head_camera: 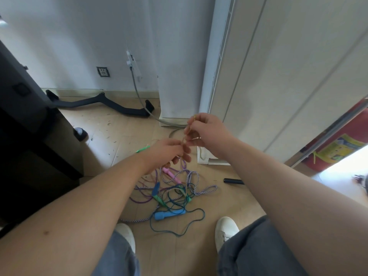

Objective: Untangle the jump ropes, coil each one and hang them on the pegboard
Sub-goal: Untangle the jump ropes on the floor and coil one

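- Standing over tangled jump ropes (171, 194) piled on tan floor (127, 134), between two white shoes (226, 229).
- Left hand (165, 151) raised above pile, fingers closed and pinching thin yellowish rope (188, 129).
- Right hand (207, 132) sitting higher and just beside left, fingertips pinched tight on same yellowish rope; upper end poking out above thumb.
- Hands nearly touching, rope strand running between them.
- Purple-white braided rope (207, 189) looping out to right side of pile.
- Dark teal cord (191, 222) trailing toward near edge of pile.
- Blue handle (169, 214) lying at front of tangle, pink handle (169, 173) lying at back under left hand, green handle (159, 199) sitting mid-pile.
- Another green handle (142, 149) peeking out left of left hand.
- Black handle (233, 181) lying apart on floor to right of pile.
- Grey cable (139, 92) hanging from wall fitting down to floor behind hands.
- Wall socket (103, 71) showing on white wall (79, 36).
- Pegboard not showing; all ropes still tangled on floor apart from strand being held.
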The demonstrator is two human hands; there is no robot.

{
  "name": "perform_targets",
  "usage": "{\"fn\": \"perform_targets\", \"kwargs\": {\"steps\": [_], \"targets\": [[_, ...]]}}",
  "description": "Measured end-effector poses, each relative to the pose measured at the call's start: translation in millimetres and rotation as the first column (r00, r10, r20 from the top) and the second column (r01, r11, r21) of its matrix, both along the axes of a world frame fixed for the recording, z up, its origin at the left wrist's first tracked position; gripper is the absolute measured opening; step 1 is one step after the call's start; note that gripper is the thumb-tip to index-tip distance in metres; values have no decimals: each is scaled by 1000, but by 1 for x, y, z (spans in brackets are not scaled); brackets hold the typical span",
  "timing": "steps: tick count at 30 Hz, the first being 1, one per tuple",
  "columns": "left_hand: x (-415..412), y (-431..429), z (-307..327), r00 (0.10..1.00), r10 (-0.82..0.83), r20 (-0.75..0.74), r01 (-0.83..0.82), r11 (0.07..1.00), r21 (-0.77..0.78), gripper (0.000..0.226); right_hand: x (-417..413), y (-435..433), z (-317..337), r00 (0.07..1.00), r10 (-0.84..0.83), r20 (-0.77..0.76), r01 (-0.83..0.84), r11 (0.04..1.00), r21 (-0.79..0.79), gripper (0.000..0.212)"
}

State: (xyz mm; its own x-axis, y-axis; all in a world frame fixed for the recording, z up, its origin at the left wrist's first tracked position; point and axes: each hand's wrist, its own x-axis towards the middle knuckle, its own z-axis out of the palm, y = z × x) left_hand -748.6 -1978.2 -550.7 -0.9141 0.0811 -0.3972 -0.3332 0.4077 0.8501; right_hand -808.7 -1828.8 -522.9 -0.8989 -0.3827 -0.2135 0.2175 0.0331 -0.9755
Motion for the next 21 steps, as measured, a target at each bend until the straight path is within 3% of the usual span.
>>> {"fn": "perform_targets", "kwargs": {"steps": [3, 5, 8, 12, 15, 21], "targets": [[3, -3, -3, 999, -39, -9, 37, 988, -148, 15, -7, 9, 1, 996, -85, 16, 86, 993, -85, 23], [3, -4, -4, 999, -30, -27, 25, 988, -149, 16, -8, 14, -3, 997, -75, 25, 77, 994, -77, 28], [2, 0, 0, 996, 64, -63, -67, 996, -51, 21, -4, 18, -11, 997, 52, 61, -61, 987, 152, 29], [-1, 4, 4, 976, 198, -94, -186, 975, 122, 23, 3, 17, -26, 939, 309, 154, -344, 796, 498, 42], [-3, 1, 5, 959, 269, -88, -244, 944, 220, 21, 9, 9, -32, 928, 354, 117, -353, 729, 587, 54], [-4, -3, 6, 942, 323, -90, -287, 916, 280, 16, 15, -1, -33, 883, 464, 71, -401, 669, 625, 24]]}}
